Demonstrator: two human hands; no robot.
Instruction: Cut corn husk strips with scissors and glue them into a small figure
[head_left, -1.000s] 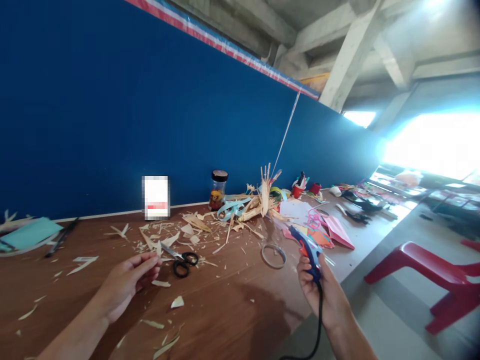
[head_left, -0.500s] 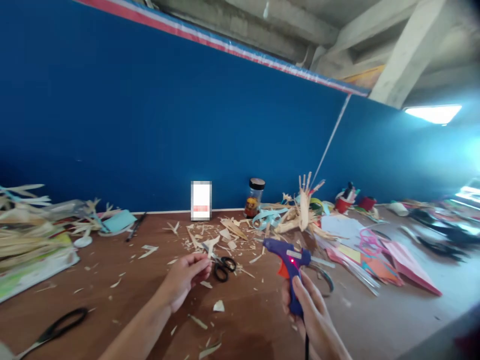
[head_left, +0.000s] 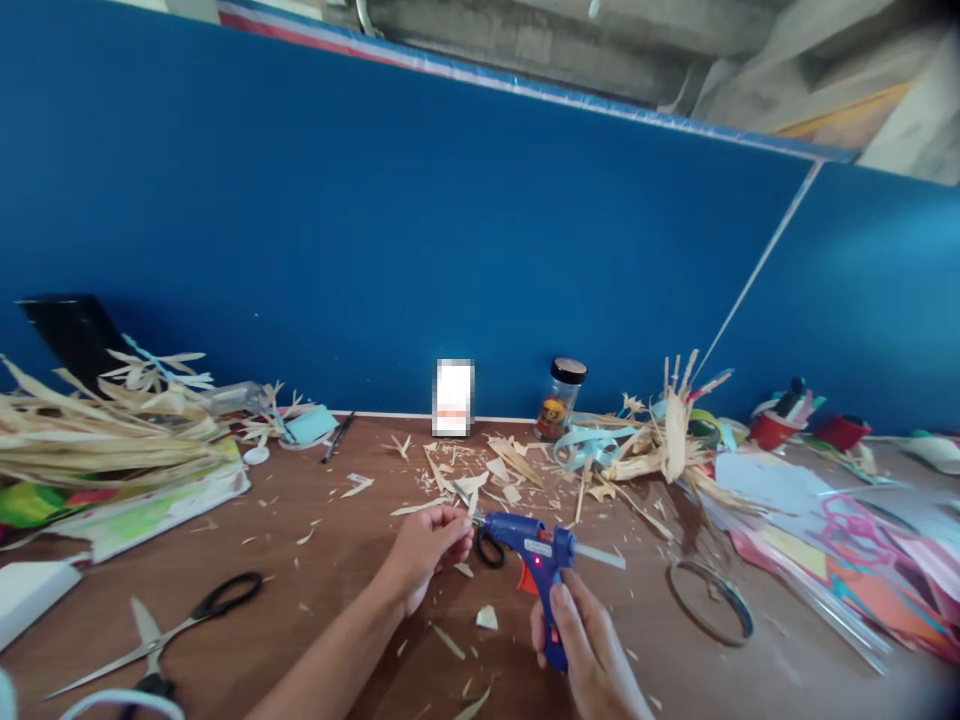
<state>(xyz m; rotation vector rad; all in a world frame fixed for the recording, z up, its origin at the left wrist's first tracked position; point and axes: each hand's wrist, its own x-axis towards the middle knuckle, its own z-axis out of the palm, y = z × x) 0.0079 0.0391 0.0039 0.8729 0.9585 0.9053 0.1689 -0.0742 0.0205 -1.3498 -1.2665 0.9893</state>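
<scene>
My right hand (head_left: 581, 640) is wrapped round the handle of a blue hot glue gun (head_left: 536, 550) with an orange trigger, a lit red light and a clear glue stick jutting from its back. Its nozzle points left and reaches the fingertips of my left hand (head_left: 431, 550). Those fingers pinch a pale strip of dried husk (head_left: 471, 488), raised above the table. Whether the nozzle touches the strip I cannot tell. Behind the nozzle lie black-handled scissors (head_left: 491, 550), partly hidden by the gun and my left hand.
Husk scraps litter the brown table (head_left: 337, 620). Open scissors (head_left: 154, 640) lie front left beside piled husks (head_left: 112, 430). At the back stand a blurred white panel (head_left: 454, 395) and a black-lidded jar (head_left: 562, 398). A tape ring (head_left: 709, 600) and coloured paper (head_left: 885, 590) are on the right.
The glue gun has moved left in my right hand, its nozzle now at my left fingertips. The view has turned left, showing more of the open scissors and the husk pile.
</scene>
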